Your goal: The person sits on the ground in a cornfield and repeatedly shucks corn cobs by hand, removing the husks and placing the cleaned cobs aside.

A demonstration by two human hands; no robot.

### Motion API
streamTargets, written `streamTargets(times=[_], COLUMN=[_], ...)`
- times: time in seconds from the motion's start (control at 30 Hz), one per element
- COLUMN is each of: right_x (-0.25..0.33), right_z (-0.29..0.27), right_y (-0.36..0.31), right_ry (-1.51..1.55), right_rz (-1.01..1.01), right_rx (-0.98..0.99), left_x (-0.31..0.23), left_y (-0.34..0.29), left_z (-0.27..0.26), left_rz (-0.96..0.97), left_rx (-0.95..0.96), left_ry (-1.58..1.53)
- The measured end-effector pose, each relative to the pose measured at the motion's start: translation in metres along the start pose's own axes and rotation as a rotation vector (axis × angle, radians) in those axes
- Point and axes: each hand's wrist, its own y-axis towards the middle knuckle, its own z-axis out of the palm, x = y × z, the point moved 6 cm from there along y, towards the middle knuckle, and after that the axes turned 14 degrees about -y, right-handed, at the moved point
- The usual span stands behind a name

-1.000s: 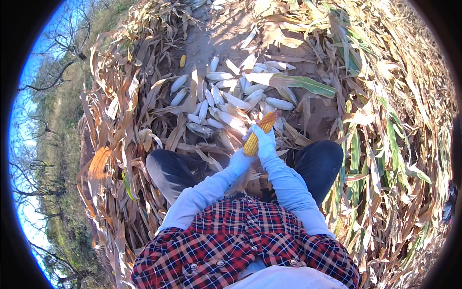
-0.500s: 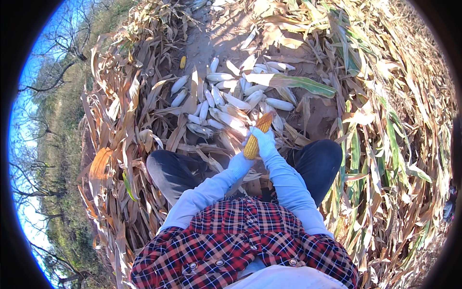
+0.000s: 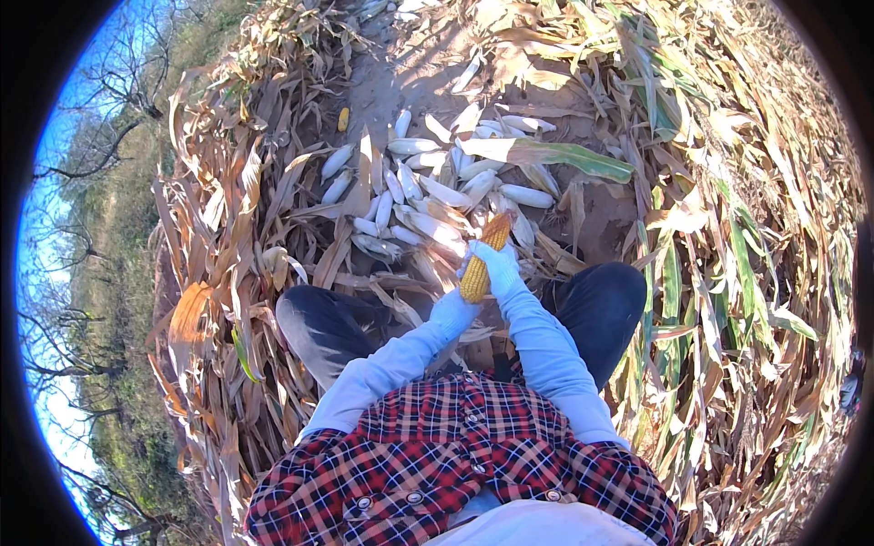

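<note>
A yellow ear of corn [image 3: 477, 273], stripped of its husk, slants away from me between my two gloved hands, above my lap. My right hand [image 3: 497, 264] is closed round its middle, thumb side over the kernels. At the near, lower end my left hand [image 3: 455, 309] is closed against the base of the ear; its fingers are mostly hidden beneath it. Just beyond the hands lies a loose heap of ears still in pale husks [image 3: 446, 193], with dry husk leaves among them.
My bent knees [image 3: 601, 314] flank the work. Dry corn stalks and leaves [image 3: 228, 209] pile up on the left, and a larger bank of stalks [image 3: 728, 264] lies on the right. One bare yellow ear [image 3: 343, 119] rests farther off on the brown soil [image 3: 387, 82].
The view has shifted very slightly. Both hands keep the same grip on the ear of corn, almost unmoved.
</note>
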Motion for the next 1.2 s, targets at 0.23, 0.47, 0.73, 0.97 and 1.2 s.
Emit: streamTargets(times=[0.23,0.47,0.73,0.97,1.2], right_x=[-0.007,0.007,-0.036,-0.04,-0.063], right_z=[0.001,0.019,-0.008,-0.015,-0.035], right_y=[0.002,-0.013,0.018,0.026,0.051], right_ry=[-0.151,-0.128,-0.358,-0.358,-0.421], right_rz=[-0.03,-0.09,-0.15,-0.055,-0.112], right_rx=[-0.057,-0.059,-0.207,-0.124,-0.19], left_x=[-0.002,0.019,0.021,0.038,0.018], left_y=[0.01,0.003,0.007,0.017,0.009], left_z=[0.001,0.013,0.013,0.015,0.011], left_rz=[-0.038,-0.097,-0.133,-0.065,-0.044], left_rx=[0.076,0.075,-0.012,0.006,0.04], left_ry=[-0.209,-0.63,-0.366,-0.237,-0.142])
